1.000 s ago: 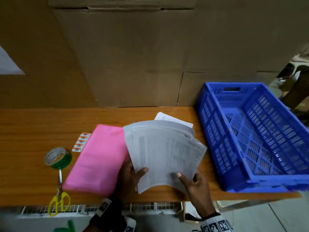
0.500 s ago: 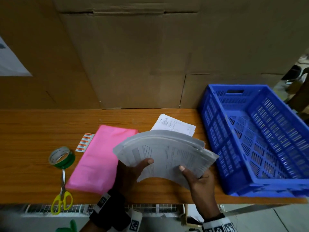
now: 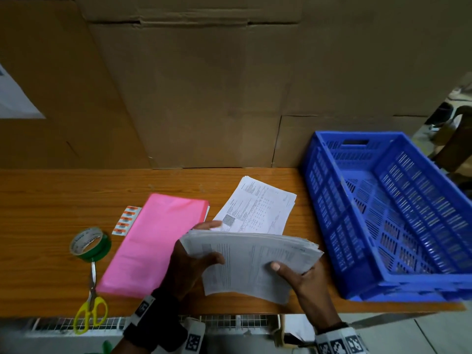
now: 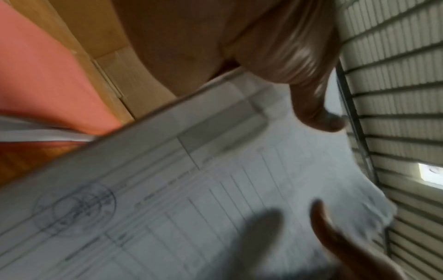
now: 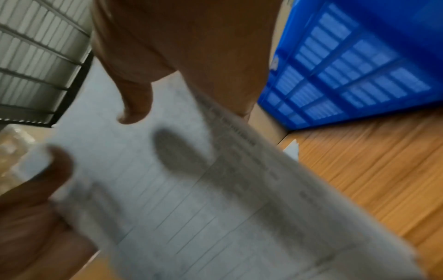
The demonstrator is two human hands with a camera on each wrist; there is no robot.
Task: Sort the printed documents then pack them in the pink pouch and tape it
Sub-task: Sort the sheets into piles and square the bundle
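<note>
printed documents (image 3: 252,261), a thick, floppy sheaf that bows and could fan apart, hang just right of the pink pouch (image 3: 155,241), gripped at opposite near edges by the left hand (image 3: 189,267) and right hand (image 3: 304,279), thumbs on top.

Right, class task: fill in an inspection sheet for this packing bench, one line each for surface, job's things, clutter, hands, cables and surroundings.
Surface: wooden bench.
Job's things: paper stack held above the bench; loose sheets lying behind it; pink pouch flat; green tape; scissors overhanging the near edge.
Clutter: label strip; blue crate.
Hands: left hand and right hand both grip the stack.
Cables: nothing seen.
Surroundings: cardboard boxes behind.
</note>
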